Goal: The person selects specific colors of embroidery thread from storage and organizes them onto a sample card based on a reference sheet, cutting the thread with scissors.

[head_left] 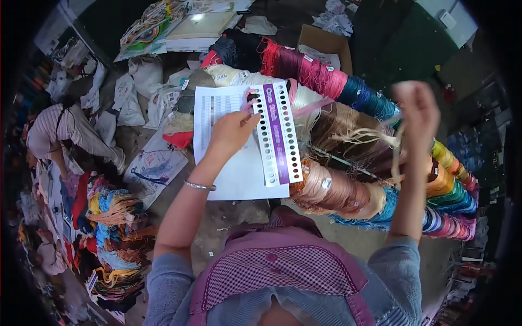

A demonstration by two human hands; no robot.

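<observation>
My left hand (235,130) pinches the edge of a white punched thread card (276,130) with a purple "Cross Stitch" band and rows of holes. Pink thread (251,102) is looped through its upper holes. Under the card lies a white printed sheet (217,174). My right hand (417,106) is raised at the right, blurred, its fingers closed on a pale strand of thread. Cream thread (375,136) spreads beside my right forearm, over brown skeins (348,119). Tan and peach skeins (331,187) sit below the card.
Racks of colourful skeins (321,76) run diagonally to the right. At left, a person (70,130) bends over piled thread (111,217). White bags (128,100) lie on the floor. A cardboard box (326,46) and stacked boards (201,27) are at the back.
</observation>
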